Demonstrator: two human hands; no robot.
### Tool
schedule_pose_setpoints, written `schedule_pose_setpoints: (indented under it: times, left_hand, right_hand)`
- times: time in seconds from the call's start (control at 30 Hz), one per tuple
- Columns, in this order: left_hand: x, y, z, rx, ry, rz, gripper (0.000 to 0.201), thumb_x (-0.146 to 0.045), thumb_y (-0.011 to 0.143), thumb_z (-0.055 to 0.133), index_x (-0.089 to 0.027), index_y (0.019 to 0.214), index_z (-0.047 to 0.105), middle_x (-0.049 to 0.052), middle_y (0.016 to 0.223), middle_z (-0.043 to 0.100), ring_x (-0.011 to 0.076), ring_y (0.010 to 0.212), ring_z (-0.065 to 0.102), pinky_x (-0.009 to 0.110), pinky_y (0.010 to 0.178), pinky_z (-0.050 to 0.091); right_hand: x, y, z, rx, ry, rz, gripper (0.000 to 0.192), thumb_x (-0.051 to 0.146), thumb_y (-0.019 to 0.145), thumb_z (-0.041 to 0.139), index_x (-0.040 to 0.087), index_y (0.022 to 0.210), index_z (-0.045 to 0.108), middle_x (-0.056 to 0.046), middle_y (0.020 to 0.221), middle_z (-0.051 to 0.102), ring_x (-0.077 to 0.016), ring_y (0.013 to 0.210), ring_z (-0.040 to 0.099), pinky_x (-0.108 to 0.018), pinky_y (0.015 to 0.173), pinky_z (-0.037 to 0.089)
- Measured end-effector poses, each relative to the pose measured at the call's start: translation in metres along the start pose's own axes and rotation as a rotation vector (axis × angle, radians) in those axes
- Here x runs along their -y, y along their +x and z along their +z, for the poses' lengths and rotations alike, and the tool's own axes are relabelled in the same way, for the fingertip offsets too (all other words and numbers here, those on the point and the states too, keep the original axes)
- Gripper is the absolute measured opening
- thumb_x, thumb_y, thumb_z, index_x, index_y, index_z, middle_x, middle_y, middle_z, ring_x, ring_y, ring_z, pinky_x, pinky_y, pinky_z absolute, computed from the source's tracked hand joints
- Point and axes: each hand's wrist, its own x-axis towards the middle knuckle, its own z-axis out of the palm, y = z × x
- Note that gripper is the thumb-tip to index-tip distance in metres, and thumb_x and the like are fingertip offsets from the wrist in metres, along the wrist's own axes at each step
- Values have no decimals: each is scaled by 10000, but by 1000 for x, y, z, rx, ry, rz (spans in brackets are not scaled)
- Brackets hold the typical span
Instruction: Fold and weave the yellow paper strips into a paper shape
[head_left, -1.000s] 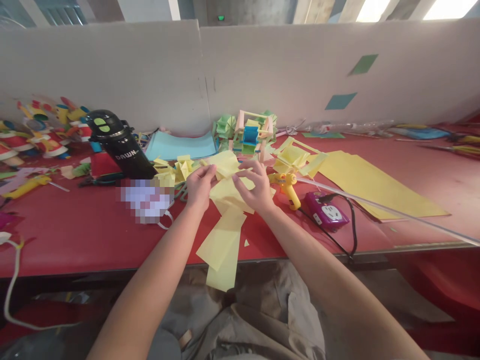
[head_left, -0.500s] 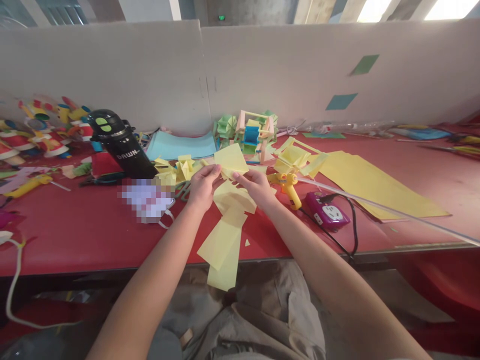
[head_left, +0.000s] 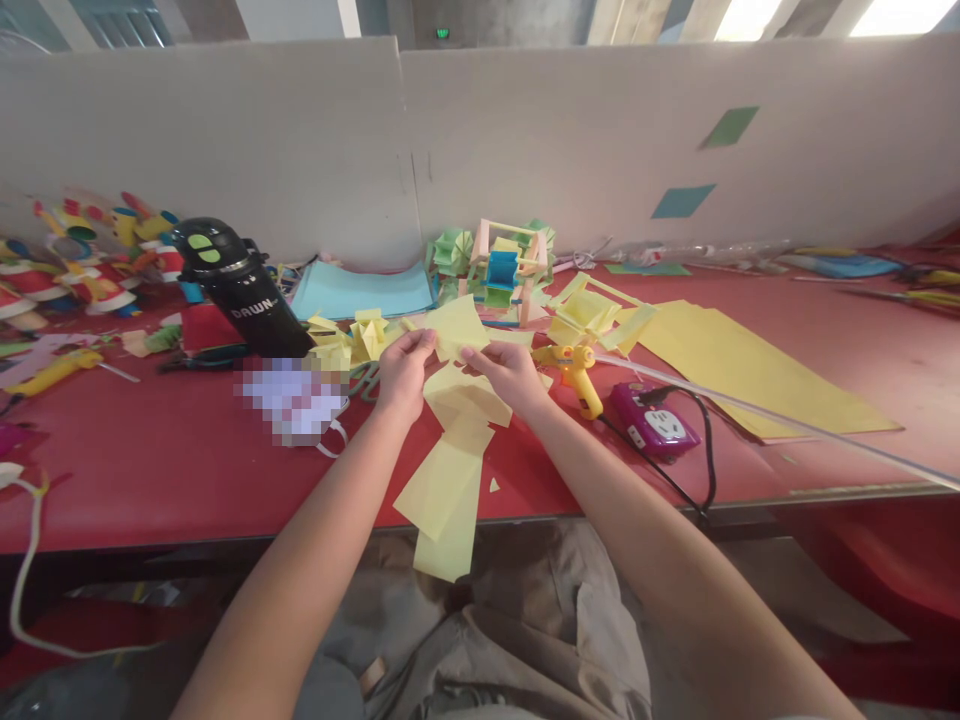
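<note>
Between my two hands a piece of yellow paper [head_left: 459, 325] is held up over the table. My left hand [head_left: 406, 374] pinches its left edge. On the other side, my right hand [head_left: 512, 374] grips its lower right part with thumb and fingers. Below it lie more yellow paper pieces [head_left: 442, 480], overlapping, with one hanging over the table's front edge. A yellow glue gun [head_left: 576, 378] lies just right of my right hand. Folded yellow paper shapes [head_left: 367, 338] sit to the left of my left hand.
A black bottle [head_left: 244, 290] stands at the left, near blue sheets [head_left: 360, 291]. A small frame model [head_left: 506, 268] is at the back. On the right are a purple power socket [head_left: 657, 422], a clear glue stick [head_left: 780, 425] and yellow sheets [head_left: 750, 375] on the red table [head_left: 187, 450].
The held yellow paper has turned slightly and shifted a little down and left. My hands have moved only slightly and keep their hold.
</note>
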Motion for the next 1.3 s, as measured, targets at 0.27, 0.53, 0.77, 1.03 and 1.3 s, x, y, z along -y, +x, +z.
schedule_pose_setpoints:
  times: [0.27, 0.53, 0.77, 1.03, 1.3]
  left_hand:
    - [4, 7, -8, 137, -40, -199, 202, -285, 699, 772, -169, 817, 656, 53, 914, 703, 146, 852, 672, 281, 821, 529]
    - [11, 2, -5, -55, 436, 266, 373, -323, 722, 763, -227, 1059, 634, 76, 1233, 616, 204, 1074, 608, 302, 870, 492]
    - [-5, -7, -5, 239, 632, 402, 245, -403, 848, 623, -206, 934, 741, 52, 1026, 732, 221, 1037, 634, 302, 886, 466]
    - [-2, -3, -9, 263, 594, 346, 277, -441, 774, 706, -177, 846, 748, 55, 914, 743, 214, 906, 667, 281, 769, 498]
    - [-3, 0, -11, 205, 642, 354, 270, -421, 809, 657, -152, 801, 679, 34, 794, 690, 171, 759, 624, 259, 688, 471]
  right_hand:
    - [-5, 2, -3, -120, 33, -142, 413, 609, 770, 669, 206, 694, 622, -15, 706, 607, -172, 723, 601, -326, 734, 535]
    - [6, 0, -5, -140, 45, -127, 297, 492, 789, 659, 199, 751, 627, 8, 684, 566, -139, 645, 516, -282, 620, 440]
    - [12, -5, -5, 192, 30, 21, 268, 417, 781, 630, 179, 682, 558, 39, 605, 447, -102, 570, 403, -251, 545, 309]
    - [17, -8, -5, 253, -77, -35, 293, 425, 802, 598, 163, 679, 551, 31, 637, 415, -104, 621, 378, -254, 575, 286]
    - [13, -7, -3, 217, -140, -94, 383, 462, 810, 589, 185, 606, 418, 48, 612, 319, -86, 589, 309, -250, 542, 245]
